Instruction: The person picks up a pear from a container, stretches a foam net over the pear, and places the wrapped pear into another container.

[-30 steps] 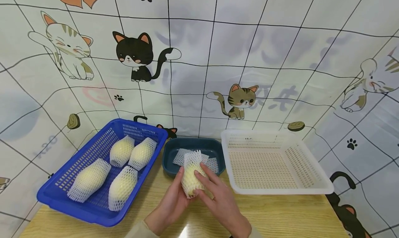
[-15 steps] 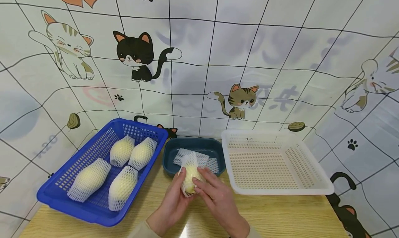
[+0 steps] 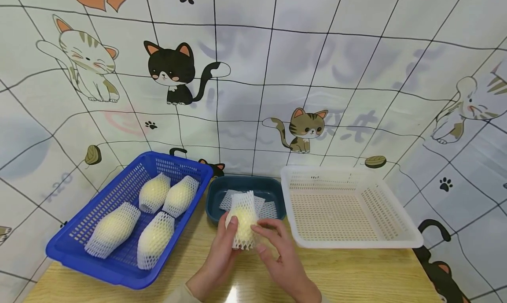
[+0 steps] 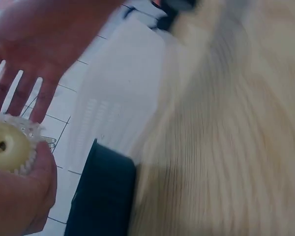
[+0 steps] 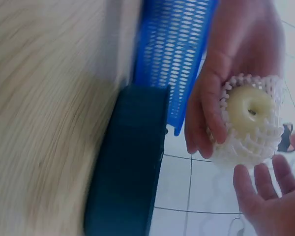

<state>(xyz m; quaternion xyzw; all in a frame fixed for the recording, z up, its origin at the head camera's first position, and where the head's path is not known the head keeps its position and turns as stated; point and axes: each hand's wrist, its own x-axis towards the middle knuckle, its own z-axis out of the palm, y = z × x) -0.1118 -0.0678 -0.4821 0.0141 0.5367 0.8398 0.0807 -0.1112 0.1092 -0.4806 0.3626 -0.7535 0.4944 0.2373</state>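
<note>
A pale yellow apple (image 5: pixel 243 118) sits inside a white foam net sleeve (image 3: pixel 242 201), above the front of the table. My left hand (image 3: pixel 218 254) grips the sleeved apple, thumb across its front and fingers behind. The dimpled end of the fruit (image 4: pixel 7 152) shows bare through the sleeve's opening in the left wrist view. On the right, my right hand (image 3: pixel 285 259) has its fingers loosely spread, fingertips right at the sleeve's side. Just behind the hands, a dark teal tub (image 3: pixel 269 185) holds flat foam sleeves (image 3: pixel 269 210).
To the left stands a blue plastic basket (image 3: pixel 158 161) with several sleeved fruits (image 3: pixel 112 228) in it. A white plastic basket (image 3: pixel 356 242) is at the right, beside the tub. All rest on a wooden table (image 3: pixel 356 276) against a cat-patterned backdrop (image 3: pixel 245 96).
The sleeved apple dips slightly, then rises again and tilts upright in my left hand. My right fingers loosen from its front and shift to the right side.
</note>
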